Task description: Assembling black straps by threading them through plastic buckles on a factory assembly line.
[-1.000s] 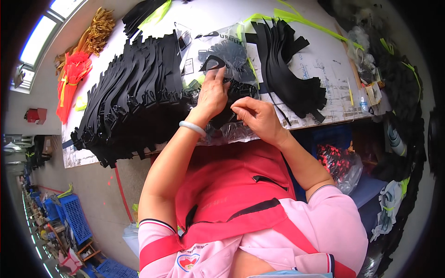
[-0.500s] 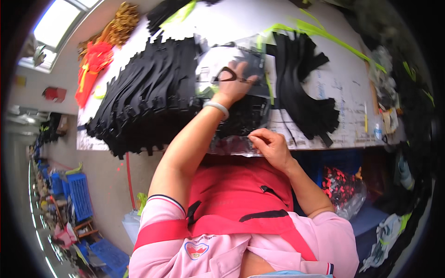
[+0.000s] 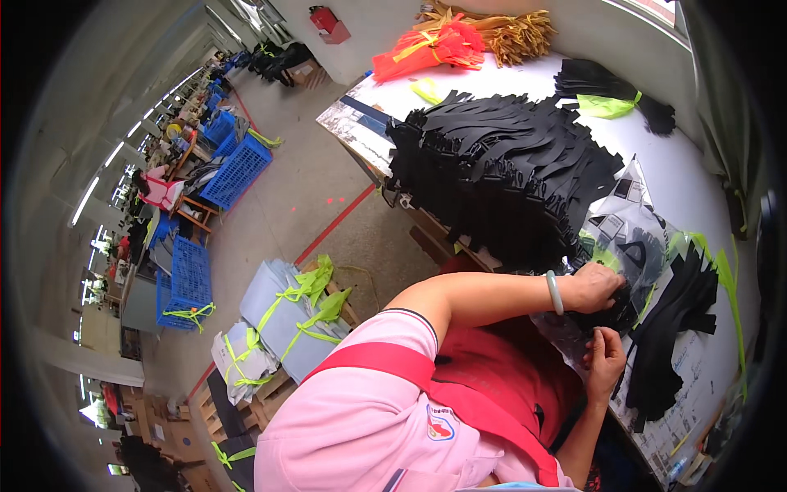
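A clear plastic bag [image 3: 611, 223] lies on the table with black straps and dark fittings in and under it. My left hand [image 3: 593, 288], a pale bangle at its wrist, is closed over the near part of the bag; what its fingers hold is hidden. Just nearer to me, my right hand [image 3: 606, 357] has thumb and fingers pinched together at the bag's near edge. A dark triangular loop [image 3: 632, 252] shows beyond my left hand. To the left is a thick heap of black straps [image 3: 508, 156] with buckles; to the right, a smaller black strap bundle [image 3: 674, 332].
Red-orange strips [image 3: 432, 51] and tan strips [image 3: 516, 34] lie at the white table's [image 3: 525, 78] far end. Yellow-green ties [image 3: 728, 283] run along the right. Grey-blue tied bundles [image 3: 287, 307] stand on a pallet at left, with blue crates [image 3: 238, 174] farther off.
The view has swung left, bringing in more floor and crates. My left hand, spread flat on the bag before, has drawn nearer to me and closed. The right hand stays pinched.
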A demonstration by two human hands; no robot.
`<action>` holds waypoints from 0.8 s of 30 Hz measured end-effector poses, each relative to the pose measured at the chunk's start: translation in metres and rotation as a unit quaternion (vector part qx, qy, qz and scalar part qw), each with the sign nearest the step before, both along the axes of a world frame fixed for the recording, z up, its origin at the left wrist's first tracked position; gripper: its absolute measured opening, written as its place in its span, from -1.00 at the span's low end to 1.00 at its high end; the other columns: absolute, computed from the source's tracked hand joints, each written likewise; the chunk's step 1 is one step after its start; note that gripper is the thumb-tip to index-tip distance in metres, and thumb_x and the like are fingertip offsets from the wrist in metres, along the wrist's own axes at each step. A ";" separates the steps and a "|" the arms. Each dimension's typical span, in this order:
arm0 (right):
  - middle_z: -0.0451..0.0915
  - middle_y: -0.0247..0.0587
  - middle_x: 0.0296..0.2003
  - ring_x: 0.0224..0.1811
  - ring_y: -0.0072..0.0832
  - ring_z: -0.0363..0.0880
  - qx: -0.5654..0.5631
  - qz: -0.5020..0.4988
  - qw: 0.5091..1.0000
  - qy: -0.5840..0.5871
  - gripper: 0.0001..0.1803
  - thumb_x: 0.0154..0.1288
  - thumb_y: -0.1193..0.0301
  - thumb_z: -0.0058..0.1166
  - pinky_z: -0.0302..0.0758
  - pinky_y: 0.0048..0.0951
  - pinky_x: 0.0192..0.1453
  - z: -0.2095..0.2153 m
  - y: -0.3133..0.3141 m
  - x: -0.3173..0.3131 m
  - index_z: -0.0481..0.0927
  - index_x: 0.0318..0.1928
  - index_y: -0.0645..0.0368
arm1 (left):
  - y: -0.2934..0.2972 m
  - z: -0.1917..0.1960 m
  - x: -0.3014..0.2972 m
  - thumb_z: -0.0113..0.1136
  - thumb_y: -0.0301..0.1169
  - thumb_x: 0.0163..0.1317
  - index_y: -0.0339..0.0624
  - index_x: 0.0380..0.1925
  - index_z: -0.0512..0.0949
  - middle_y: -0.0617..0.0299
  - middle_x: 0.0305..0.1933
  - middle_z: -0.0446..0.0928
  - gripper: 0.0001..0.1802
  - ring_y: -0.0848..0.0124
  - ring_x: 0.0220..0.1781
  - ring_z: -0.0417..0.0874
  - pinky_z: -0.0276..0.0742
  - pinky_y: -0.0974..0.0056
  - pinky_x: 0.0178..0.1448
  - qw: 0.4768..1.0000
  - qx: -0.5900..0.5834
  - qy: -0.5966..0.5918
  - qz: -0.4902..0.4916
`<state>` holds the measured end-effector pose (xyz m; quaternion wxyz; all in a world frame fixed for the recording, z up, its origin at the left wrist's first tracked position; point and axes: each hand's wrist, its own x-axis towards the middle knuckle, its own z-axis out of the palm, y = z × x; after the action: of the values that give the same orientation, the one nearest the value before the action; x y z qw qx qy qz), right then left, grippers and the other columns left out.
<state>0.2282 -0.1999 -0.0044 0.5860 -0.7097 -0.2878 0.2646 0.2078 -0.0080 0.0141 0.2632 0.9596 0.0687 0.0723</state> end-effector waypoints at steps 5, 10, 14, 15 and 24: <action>0.50 -0.44 -0.49 -0.59 -0.75 0.36 -0.020 -0.017 1.000 0.004 -0.87 0.41 0.41 0.05 0.28 -0.70 -0.54 0.018 0.009 -0.002 0.60 -0.15 0.17 | 0.011 0.004 -0.020 0.28 -0.23 0.08 -0.21 -0.12 0.57 -0.07 -0.42 0.60 -0.60 0.06 -0.26 0.66 0.56 0.07 -0.18 0.993 -0.104 -0.055 0.018; 0.50 -0.45 -0.41 -0.55 -0.77 0.34 0.049 -0.061 0.996 -0.038 -0.75 0.41 0.38 0.06 0.25 -0.72 -0.51 0.026 0.023 -0.008 0.49 0.06 0.13 | 0.016 0.039 -0.048 0.24 -0.07 0.22 -0.09 -0.03 0.59 0.34 -0.37 0.53 -0.57 0.53 -0.39 0.50 0.45 0.40 -0.50 0.809 -0.582 0.057 0.061; 0.51 -0.43 -0.39 -0.54 -0.77 0.34 0.074 -0.029 0.995 -0.054 -0.71 0.41 0.38 0.06 0.24 -0.72 -0.50 0.030 0.037 -0.012 0.46 0.09 0.13 | 0.012 0.030 -0.065 0.12 -0.04 0.33 -0.12 -0.08 0.54 0.32 -0.34 0.50 -0.60 0.55 -0.45 0.48 0.33 0.43 -0.59 0.690 -0.720 0.066 0.034; 0.51 -0.43 -0.39 -0.53 -0.77 0.34 0.068 -0.012 0.996 -0.055 -0.70 0.40 0.38 0.07 0.24 -0.73 -0.50 0.032 0.041 -0.013 0.45 0.10 0.13 | 0.013 0.032 -0.066 0.12 -0.04 0.33 -0.12 -0.08 0.54 0.32 -0.34 0.50 -0.60 0.55 -0.45 0.48 0.33 0.43 -0.59 0.691 -0.720 0.063 0.035; 0.48 -0.40 -0.40 -0.53 -0.76 0.34 0.108 0.077 0.991 -0.002 -0.60 0.37 0.41 0.11 0.26 -0.73 -0.49 0.057 0.068 -0.007 0.39 0.17 0.16 | 0.026 0.040 -0.074 0.00 0.04 0.38 -0.06 -0.27 0.45 0.36 -0.50 0.44 -0.61 0.57 -0.54 0.39 0.21 0.48 -0.63 0.644 -0.764 0.035 0.025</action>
<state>0.2216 -0.1320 0.0528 0.6362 -0.6187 -0.3701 0.2748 0.1338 0.0185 0.0546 0.8981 0.4179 0.1330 -0.0326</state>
